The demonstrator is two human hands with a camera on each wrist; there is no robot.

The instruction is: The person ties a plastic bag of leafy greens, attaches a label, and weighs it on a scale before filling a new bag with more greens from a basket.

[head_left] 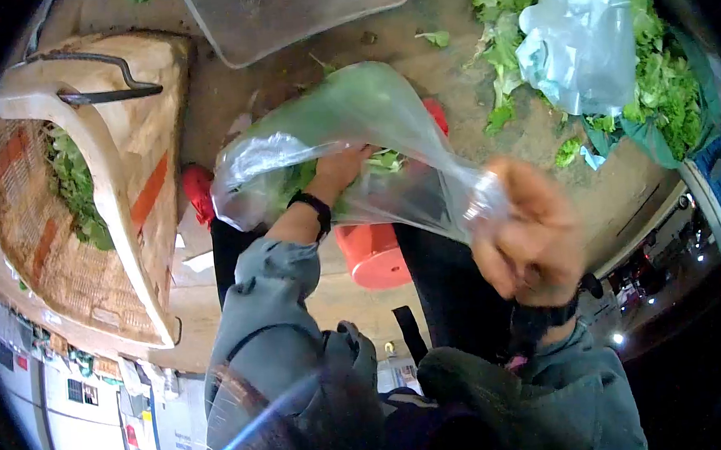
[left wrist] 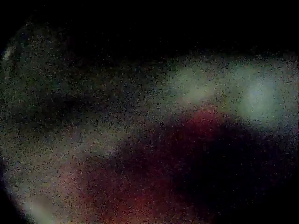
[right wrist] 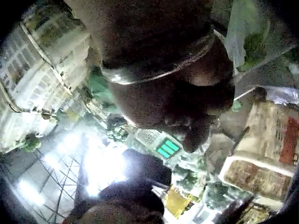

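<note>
In the head view, a clear plastic bag point(head_left: 368, 99) with leafy greens point(head_left: 385, 161) inside is spread above the person's lap. The left hand point(head_left: 342, 169) reaches into the bag's mouth beside the greens, back of the hand up, its fingertips partly hidden. At the bag's right end, the blurred right hand point(head_left: 532, 234) grips the gathered plastic with curled fingers. The right wrist view shows this hand point(right wrist: 173, 100) dark and close, with plastic point(right wrist: 243, 42) beside it. The left wrist view is too dark and blurred to make out anything.
At the left stands a basket point(head_left: 145, 190) holding greens. A clear tray point(head_left: 304, 20) lies at the top. Plastic bags point(head_left: 577, 38) rest on a heap of lettuce point(head_left: 670, 107) at the upper right. A red stool point(head_left: 375, 257) is between the legs.
</note>
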